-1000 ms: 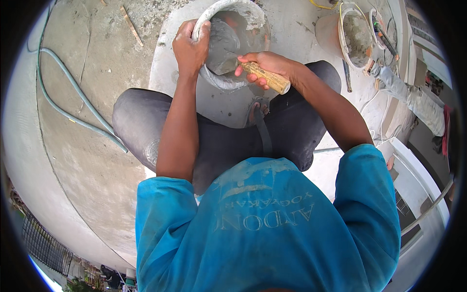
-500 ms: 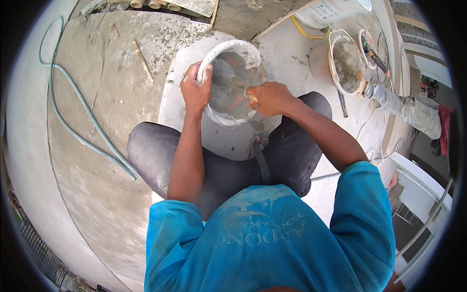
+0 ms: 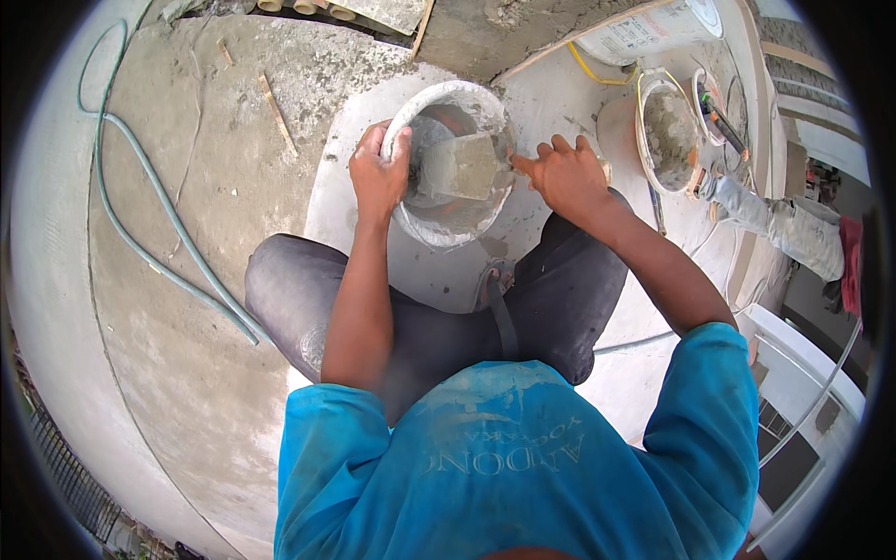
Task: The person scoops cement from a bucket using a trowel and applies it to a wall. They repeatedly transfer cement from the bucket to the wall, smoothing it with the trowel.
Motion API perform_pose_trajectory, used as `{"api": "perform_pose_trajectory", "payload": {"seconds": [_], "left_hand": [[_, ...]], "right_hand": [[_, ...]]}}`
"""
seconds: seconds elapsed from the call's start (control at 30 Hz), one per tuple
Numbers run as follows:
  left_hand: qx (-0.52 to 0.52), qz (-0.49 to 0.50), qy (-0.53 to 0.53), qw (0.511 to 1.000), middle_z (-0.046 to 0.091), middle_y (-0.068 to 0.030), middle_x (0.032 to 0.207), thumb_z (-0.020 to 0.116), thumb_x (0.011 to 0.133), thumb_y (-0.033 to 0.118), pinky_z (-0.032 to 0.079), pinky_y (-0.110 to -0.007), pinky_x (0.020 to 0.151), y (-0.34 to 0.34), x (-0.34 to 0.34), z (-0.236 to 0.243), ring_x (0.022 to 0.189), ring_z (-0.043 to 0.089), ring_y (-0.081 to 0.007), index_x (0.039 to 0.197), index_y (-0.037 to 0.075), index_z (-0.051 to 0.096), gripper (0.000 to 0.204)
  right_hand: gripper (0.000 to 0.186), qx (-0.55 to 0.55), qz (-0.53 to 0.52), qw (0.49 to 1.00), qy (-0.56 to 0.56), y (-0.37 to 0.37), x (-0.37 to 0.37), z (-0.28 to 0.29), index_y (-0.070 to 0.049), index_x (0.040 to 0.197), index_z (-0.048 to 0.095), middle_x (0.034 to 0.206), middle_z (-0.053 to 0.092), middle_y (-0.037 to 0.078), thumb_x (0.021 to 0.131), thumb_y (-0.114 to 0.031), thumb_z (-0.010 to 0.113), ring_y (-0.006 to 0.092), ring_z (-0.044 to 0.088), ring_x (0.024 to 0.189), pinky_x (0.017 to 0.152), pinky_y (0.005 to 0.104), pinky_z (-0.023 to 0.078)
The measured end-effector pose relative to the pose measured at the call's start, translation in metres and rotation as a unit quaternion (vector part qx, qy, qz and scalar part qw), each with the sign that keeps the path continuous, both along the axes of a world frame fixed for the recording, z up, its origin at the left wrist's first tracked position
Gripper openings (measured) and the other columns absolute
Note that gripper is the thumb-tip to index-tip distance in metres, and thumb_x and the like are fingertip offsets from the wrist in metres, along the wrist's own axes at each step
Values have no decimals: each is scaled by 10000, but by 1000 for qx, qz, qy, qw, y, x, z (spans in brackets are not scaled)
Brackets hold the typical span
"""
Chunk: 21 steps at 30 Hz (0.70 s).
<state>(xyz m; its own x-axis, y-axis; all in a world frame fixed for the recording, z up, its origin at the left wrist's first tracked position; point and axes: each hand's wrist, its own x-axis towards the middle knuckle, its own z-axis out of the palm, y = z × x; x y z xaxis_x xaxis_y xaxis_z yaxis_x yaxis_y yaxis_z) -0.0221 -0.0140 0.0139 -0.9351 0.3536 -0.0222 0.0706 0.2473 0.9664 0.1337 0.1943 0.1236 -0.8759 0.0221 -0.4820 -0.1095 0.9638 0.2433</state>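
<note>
A white-rimmed bucket (image 3: 495, 121) coated in grey slurry stands between my bent legs. My left hand (image 3: 378, 173) grips its left rim, thumb curled over the edge. My right hand (image 3: 567, 182), at the bucket's right side, is closed on the handle of a trowel, index finger stretched along it toward the blade. Inside the bucket, the trowel's flat blade (image 3: 457, 168) lies over the grey mix, smeared with it. The handle is mostly hidden under my palm.
A bucket of grey mortar (image 3: 670, 126) stands right, beside a tool pail (image 3: 709, 107) and a large white container (image 3: 635, 33). A person's jeans-clad leg (image 3: 784, 224) is at right. Looped hoses (image 3: 163, 196) and wood strips (image 3: 278, 117) lie left; pipes (image 3: 303, 7) lie at the back.
My right hand has moved right and turned, and the trowel's blade now shows broad and flat inside the bucket. My left hand still holds the rim. The view has shifted, showing more beyond the bucket.
</note>
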Motion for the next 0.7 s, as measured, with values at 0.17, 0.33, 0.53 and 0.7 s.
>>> {"api": "perform_pose_trajectory", "payload": {"seconds": [0.17, 0.33, 0.53, 0.7], "left_hand": [[0, -22, 6, 1000, 733, -142, 970, 696, 950, 244, 527, -355, 795, 4, 3, -1, 858, 701, -269, 1051, -3, 736, 270], [10, 1, 6, 1000, 733, -153, 983, 692, 953, 256, 529, -360, 819, 7, 6, -4, 882, 702, -278, 1058, -3, 738, 284], [20, 14, -8, 1000, 736, -127, 982, 687, 969, 285, 522, -343, 830, 8, 6, -8, 878, 687, -232, 1080, 0, 742, 311], [28, 14, -71, 997, 721, -80, 958, 687, 978, 310, 499, -313, 836, 8, 10, 2, 878, 635, -161, 1097, -11, 736, 346]], "right_hand": [[275, 92, -27, 991, 90, 14, -6, -40, -175, 1175, 688, 1016, 606, 20, 906, -171, 632, 184, 619, 984, 741, 421, 502], [294, -1, -27, 995, 92, -23, 34, -70, -184, 1183, 694, 1121, 562, 23, 895, -195, 640, 187, 613, 1024, 738, 426, 514], [354, -103, -174, 977, 75, -59, 43, -71, -206, 1253, 682, 1165, 571, 64, 906, -169, 623, 221, 622, 1086, 774, 493, 547], [418, -150, -223, 961, 73, -77, 36, -66, -241, 1273, 682, 1147, 588, 90, 867, -143, 675, 262, 655, 1092, 781, 496, 560]]}}
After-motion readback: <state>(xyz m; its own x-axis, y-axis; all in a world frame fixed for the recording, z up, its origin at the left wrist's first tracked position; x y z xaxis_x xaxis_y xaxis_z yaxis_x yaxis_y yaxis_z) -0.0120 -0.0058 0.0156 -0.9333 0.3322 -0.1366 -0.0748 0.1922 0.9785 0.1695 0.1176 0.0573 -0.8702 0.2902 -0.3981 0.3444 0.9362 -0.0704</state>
